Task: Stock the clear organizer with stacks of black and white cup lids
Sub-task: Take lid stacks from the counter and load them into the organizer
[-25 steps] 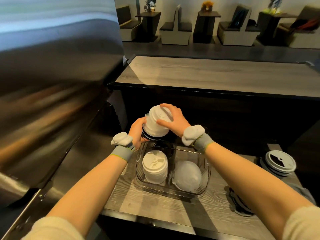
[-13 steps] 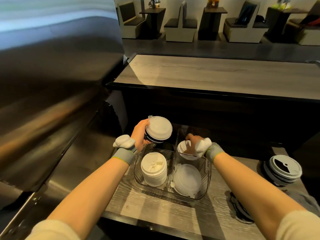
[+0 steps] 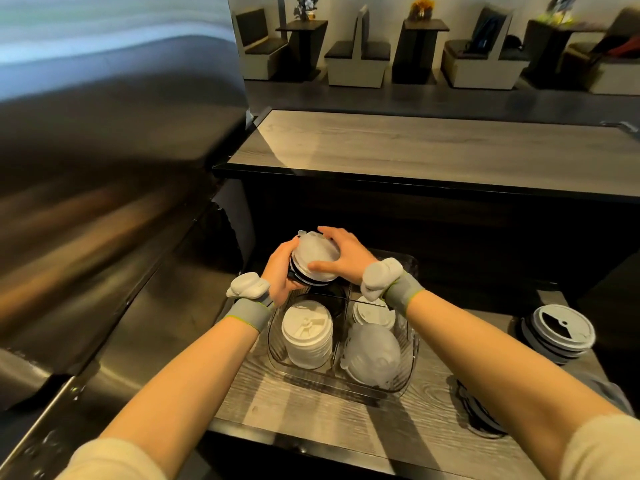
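Observation:
Above the back left of the clear organizer (image 3: 410, 372), my left hand (image 3: 278, 268) grips a tilted stack of lids (image 3: 313, 258), white on top and black below. My right hand (image 3: 346, 256) curls over the white top of that same stack. Inside the organizer, a white lid stack (image 3: 306, 336) fills the front left compartment and translucent dome lids (image 3: 370, 355) the front right. Flat white lids (image 3: 375, 315) lie in the back right compartment. The back left compartment looks dark beneath the held stack.
A separate stack of grey and black lids (image 3: 559, 336) stands on the wooden shelf (image 3: 311, 410) to the right, with dark lids (image 3: 479, 415) lying near its front right. A steel appliance (image 3: 104, 202) fills the left. A raised counter (image 3: 433, 150) runs behind.
My right hand has left the back right compartment, where white lids now lie, and come back up onto the top of the stack that my left hand holds.

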`<state>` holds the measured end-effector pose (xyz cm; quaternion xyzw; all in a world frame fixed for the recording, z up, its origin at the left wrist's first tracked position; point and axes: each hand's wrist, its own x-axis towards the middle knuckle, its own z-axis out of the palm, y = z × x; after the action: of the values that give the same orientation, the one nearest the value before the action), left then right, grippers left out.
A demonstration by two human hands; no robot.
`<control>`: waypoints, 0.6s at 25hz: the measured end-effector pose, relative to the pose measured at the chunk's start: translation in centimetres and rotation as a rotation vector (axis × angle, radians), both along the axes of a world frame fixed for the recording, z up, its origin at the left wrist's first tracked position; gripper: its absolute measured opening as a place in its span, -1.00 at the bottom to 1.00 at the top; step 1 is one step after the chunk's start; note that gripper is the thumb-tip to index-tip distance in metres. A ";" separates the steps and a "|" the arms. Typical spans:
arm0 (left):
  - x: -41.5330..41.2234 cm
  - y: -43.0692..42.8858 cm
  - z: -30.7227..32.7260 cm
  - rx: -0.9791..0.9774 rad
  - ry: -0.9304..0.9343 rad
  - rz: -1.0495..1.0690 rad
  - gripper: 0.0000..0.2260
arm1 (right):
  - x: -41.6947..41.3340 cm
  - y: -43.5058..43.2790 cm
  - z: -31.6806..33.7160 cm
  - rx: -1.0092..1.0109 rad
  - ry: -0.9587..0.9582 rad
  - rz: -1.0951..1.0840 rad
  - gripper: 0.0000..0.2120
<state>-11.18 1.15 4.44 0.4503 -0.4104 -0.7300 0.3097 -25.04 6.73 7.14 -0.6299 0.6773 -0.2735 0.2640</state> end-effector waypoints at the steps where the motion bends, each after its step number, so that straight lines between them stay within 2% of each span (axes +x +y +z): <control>1: 0.2 0.0 -0.1 0.026 0.031 -0.011 -0.62 | 0.0 -0.1 0.1 -0.026 -0.052 -0.044 -0.28; 3: 0.4 0.1 0.0 0.029 0.052 -0.026 -0.58 | 0.0 0.0 0.4 -0.053 -0.195 -0.111 -0.34; 5: 0.4 0.2 0.0 -0.013 0.013 0.009 -0.63 | -0.2 0.5 1.0 -0.051 -0.390 -0.151 -0.39; 7: 0.5 0.3 0.2 -0.074 -0.048 0.065 -0.64 | -1.0 1.5 1.6 -0.016 -0.457 -0.157 -0.41; 10: 0.4 0.5 0.4 -0.107 -0.101 0.130 -0.64 | -2.8 4.2 1.9 0.179 -0.186 -0.041 -0.43; 13: 0.0 1.0 0.5 -0.120 -0.123 0.162 -0.64 | -3.4 7.2 1.4 0.396 0.035 0.115 -0.38; 15: -0.3 1.3 0.4 -0.121 -0.133 0.171 -0.64 | -3.3 8.7 0.3 0.448 0.174 0.182 -0.32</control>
<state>-11.51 2.47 4.81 0.5114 -0.4334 -0.6434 0.3697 -28.30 15.46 7.44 -0.6351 0.6818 -0.0366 0.3611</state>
